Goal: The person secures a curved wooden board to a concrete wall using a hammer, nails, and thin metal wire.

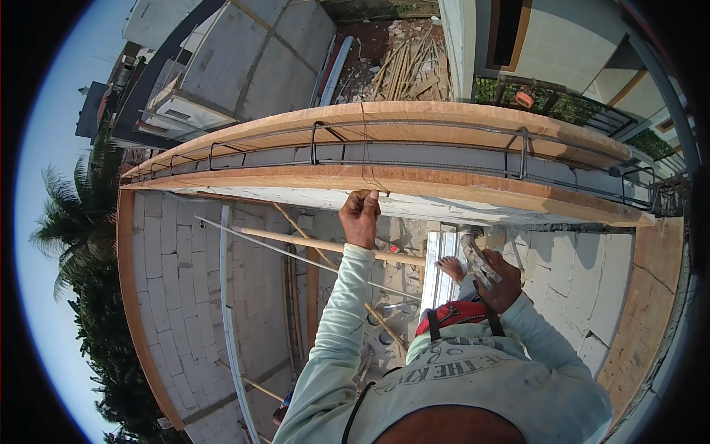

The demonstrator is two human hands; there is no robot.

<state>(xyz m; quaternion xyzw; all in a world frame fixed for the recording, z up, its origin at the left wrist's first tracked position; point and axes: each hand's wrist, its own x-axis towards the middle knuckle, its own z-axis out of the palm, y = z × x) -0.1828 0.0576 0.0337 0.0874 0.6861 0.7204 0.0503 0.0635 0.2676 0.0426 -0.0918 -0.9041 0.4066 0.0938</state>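
Observation:
My left hand (360,217) is raised to the outer face of the near formwork board (325,180), its thumb and fingers pinched on a small, dark, nail-like piece just under the board's edge. A thin wire (364,140) runs across the top of the two boards and down to those fingers. Lower and to the right, my right hand (501,281) is closed round a worn hammer (479,260), held away from the board. Between the near board and the far formwork board (414,112) lies a cage of steel rebar (421,163).
Below me are a pale metal plank (440,270) with a bare foot on it, a bamboo pole (325,244) and a slim metal post (229,311). Block walls (174,274) topped with boards enclose the space. Beyond the formwork lies a timber pile (410,70).

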